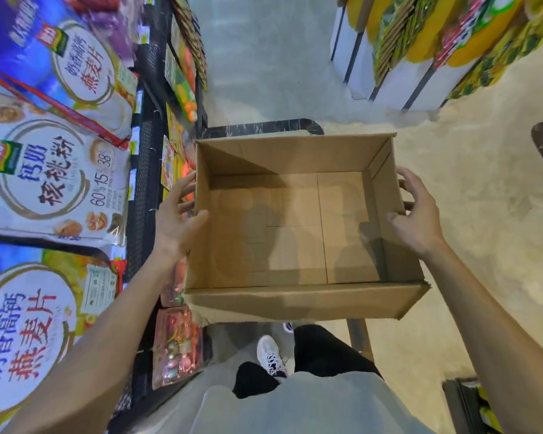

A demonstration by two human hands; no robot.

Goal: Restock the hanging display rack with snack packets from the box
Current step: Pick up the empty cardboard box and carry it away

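Your left hand [176,222] and right hand [416,211] are both released, fingers spread at the two sides of the cardboard box [298,296], beside the hanging rack [177,346] with snack packets

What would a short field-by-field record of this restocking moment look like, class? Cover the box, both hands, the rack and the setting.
box: open cardboard box, no packets visible inside
left hand: left hand at the box's left wall, fingers spread, thumb at the rim
right hand: right hand beside the box's right wall, fingers loosely curled, contact unclear
rack: black hanging display rack left of the box, snack packets hanging on it
setting: shop aisle, large bags far left
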